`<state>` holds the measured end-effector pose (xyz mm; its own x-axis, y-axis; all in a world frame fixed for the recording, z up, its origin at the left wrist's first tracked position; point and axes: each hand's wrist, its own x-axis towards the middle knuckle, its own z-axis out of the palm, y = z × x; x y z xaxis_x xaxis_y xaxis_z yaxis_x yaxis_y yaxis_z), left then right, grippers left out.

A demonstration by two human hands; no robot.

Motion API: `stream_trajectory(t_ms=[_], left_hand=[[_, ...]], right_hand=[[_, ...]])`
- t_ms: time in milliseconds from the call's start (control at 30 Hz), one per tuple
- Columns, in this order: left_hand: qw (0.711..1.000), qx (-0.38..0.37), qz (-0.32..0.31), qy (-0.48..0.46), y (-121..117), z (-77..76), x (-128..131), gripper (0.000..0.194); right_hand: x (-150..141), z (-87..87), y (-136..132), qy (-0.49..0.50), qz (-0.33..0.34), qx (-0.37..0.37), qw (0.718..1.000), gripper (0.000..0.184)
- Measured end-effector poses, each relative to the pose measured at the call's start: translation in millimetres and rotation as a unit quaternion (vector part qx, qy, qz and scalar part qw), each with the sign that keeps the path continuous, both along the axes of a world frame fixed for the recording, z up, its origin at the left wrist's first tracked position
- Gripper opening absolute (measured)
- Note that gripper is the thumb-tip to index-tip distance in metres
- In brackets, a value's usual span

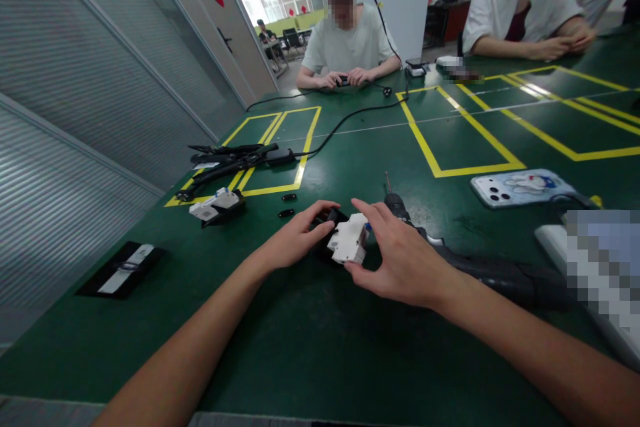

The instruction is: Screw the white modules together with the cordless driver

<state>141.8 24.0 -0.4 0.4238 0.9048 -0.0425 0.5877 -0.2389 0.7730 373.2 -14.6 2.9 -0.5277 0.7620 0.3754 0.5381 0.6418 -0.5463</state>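
Observation:
My left hand (307, 232) has its thumb and fingers closed on a black plastic part (327, 219), much of it hidden behind the fingers and a white block. That white block (349, 240) has the stepped shape of a small circuit breaker, with a blue bit at its upper right. Around its right side curve the thumb and fingers of my right hand (397, 250), the thumb at its lower edge. The block sits against the black part; whether the two are joined I cannot tell. Just behind my right hand lies a black power screwdriver (400, 207), its bit pointing away.
A similar white block (217, 205) in a black holder lies left, near two small black pieces (287, 205), a folded black stand (240, 160) and a black sheet (120, 270). Rightward are a phone (523, 187) and a white-edged device (555, 240). Two people sit opposite.

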Motion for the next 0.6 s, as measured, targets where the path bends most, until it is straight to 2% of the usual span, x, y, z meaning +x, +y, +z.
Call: stream_trajectory(t_ms=[200, 333, 500, 600], left_hand=[[1.0, -0.024, 0.014, 0.007, 6.7, 12.2, -10.4, 0.04], [0.997, -0.062, 0.043, 0.006, 8.0, 25.8, -19.6, 0.039], [0.981, -0.134, 0.136, -0.012, -5.6, 39.9, -51.7, 0.042], [0.967, -0.126, 0.22, -0.009, -23.5, 43.9, -74.1, 0.04]], right_hand=[[0.8, -2.0, 1.3, 0.083, -0.028, -0.007, 0.996, 0.077], [1.2, -2.1, 3.4, 0.091, -0.033, -0.009, 0.995, 0.078], [-0.1, 0.3, 3.1, 0.085, -0.033, -0.02, 0.996, 0.078], [-0.9, 0.8, 3.1, 0.063, -0.032, -0.007, 0.997, 0.08]])
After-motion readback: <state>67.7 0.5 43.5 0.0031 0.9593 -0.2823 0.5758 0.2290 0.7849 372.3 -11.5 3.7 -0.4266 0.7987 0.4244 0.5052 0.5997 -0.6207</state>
